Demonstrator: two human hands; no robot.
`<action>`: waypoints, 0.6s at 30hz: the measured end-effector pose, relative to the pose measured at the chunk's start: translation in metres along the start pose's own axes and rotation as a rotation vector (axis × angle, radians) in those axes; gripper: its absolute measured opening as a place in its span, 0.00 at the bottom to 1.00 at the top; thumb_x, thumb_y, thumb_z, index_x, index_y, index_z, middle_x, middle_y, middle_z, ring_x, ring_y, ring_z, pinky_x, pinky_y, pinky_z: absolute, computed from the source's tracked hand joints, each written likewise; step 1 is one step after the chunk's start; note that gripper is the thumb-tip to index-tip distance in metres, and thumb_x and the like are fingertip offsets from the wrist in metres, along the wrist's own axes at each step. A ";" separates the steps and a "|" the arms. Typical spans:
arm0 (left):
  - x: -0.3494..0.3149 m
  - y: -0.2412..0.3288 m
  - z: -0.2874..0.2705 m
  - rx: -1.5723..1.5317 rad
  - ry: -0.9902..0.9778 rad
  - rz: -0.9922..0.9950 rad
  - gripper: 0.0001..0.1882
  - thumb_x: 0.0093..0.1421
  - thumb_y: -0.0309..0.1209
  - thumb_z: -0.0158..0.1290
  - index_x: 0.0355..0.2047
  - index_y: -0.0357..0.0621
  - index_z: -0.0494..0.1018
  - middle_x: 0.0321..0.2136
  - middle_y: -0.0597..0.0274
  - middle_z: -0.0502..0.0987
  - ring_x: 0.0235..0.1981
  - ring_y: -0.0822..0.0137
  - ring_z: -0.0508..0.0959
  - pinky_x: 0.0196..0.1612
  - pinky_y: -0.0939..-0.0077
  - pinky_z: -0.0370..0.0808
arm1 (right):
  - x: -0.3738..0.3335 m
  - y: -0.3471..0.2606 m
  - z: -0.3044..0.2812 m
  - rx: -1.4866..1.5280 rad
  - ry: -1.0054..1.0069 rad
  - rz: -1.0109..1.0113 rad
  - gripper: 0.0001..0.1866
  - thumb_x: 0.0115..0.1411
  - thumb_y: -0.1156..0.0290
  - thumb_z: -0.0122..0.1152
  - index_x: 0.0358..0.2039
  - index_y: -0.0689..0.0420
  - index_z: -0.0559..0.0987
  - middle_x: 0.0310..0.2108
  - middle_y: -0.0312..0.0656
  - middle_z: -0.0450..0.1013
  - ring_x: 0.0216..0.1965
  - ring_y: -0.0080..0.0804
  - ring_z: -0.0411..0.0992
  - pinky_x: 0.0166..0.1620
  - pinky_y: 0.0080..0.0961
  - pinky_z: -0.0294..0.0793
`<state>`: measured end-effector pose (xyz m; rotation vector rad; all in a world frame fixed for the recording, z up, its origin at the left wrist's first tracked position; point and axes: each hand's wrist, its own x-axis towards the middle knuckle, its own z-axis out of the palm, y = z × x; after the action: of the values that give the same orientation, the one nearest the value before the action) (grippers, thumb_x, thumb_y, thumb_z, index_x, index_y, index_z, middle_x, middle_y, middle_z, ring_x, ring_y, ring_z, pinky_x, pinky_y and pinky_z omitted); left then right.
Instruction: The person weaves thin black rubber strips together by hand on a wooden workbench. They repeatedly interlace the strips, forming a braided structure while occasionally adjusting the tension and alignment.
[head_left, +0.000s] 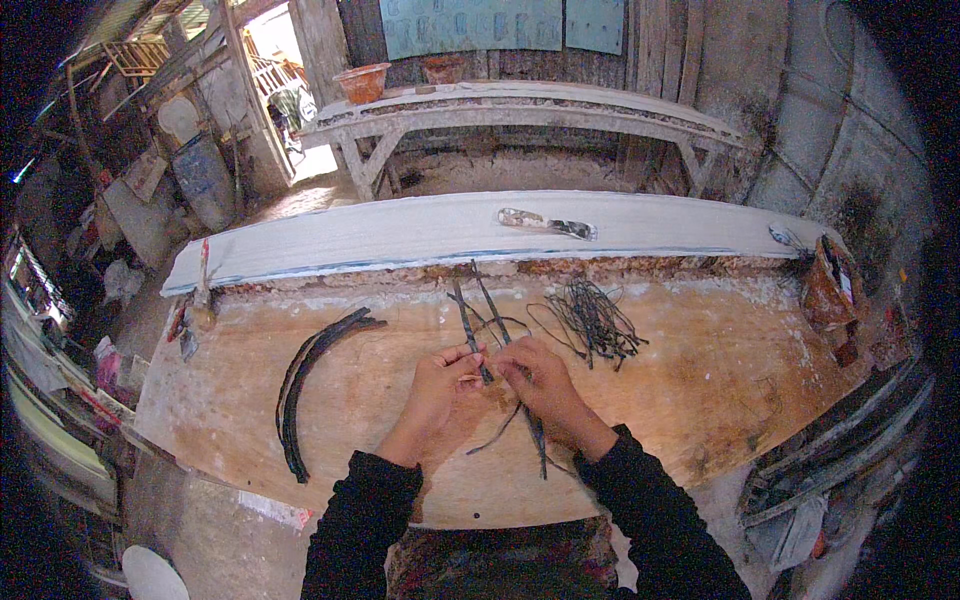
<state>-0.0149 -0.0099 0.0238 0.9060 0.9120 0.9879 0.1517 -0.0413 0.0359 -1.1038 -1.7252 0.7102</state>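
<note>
with the clock centred on our hands, we had a broad, brown, plywood-like table top beneath us. a long, white-coated slab lay across its far edge at twelve o'clock; beyond it, also at twelve, stood a long, whitish wooden bench, with a pale blue, rectangular sheet on the wall above.

at nine, we saw a curved bundle of flat, black, rubbery-looking lengths; at two, a loose tangle of thin black cords.

our left hand had thumb and fingertips pinched on a narrow, flat, black strip. the strip lay at one o'clock from that hand's middle, its long axis running roughly from eleven to five. our right hand had its fingers bunched at a second narrow, dark strip, which reached out toward eleven; the fingers hid the contact, so we could not tell whether they were clamped on it. the two strips lay side by side, just apart, each nearer its own hand.

we could read no brand or label on the strips; the sheet bore rows of faint shapes, too unclear to make out as writing.
</note>
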 end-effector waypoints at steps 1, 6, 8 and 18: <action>0.000 -0.001 -0.002 0.002 -0.017 0.002 0.10 0.56 0.28 0.51 0.38 0.37 0.73 0.28 0.66 0.75 0.25 0.77 0.72 0.28 0.84 0.71 | 0.000 -0.006 -0.002 -0.104 -0.053 -0.089 0.11 0.48 0.79 0.57 0.35 0.56 0.75 0.33 0.39 0.69 0.34 0.31 0.70 0.36 0.22 0.69; 0.001 -0.001 -0.004 -0.027 -0.108 -0.023 0.12 0.57 0.29 0.50 0.39 0.36 0.72 0.30 0.65 0.76 0.26 0.77 0.73 0.29 0.84 0.72 | -0.001 -0.003 0.000 -0.216 -0.151 -0.182 0.12 0.50 0.65 0.59 0.36 0.50 0.77 0.34 0.39 0.69 0.34 0.39 0.71 0.35 0.30 0.71; 0.001 -0.002 -0.007 -0.007 -0.126 -0.018 0.12 0.57 0.28 0.49 0.40 0.35 0.71 0.32 0.63 0.76 0.29 0.75 0.75 0.31 0.83 0.72 | -0.001 -0.004 0.001 -0.238 -0.143 -0.217 0.12 0.49 0.66 0.59 0.36 0.50 0.77 0.33 0.39 0.69 0.34 0.39 0.71 0.34 0.30 0.72; 0.002 -0.004 -0.005 0.003 -0.143 -0.013 0.12 0.58 0.30 0.50 0.40 0.37 0.72 0.29 0.65 0.75 0.27 0.76 0.74 0.30 0.84 0.71 | -0.001 -0.003 -0.001 -0.248 -0.089 -0.290 0.10 0.46 0.74 0.60 0.32 0.54 0.77 0.31 0.41 0.71 0.34 0.38 0.72 0.35 0.27 0.72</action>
<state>-0.0178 -0.0086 0.0182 0.9597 0.7978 0.8993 0.1520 -0.0431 0.0385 -0.9669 -2.0390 0.3767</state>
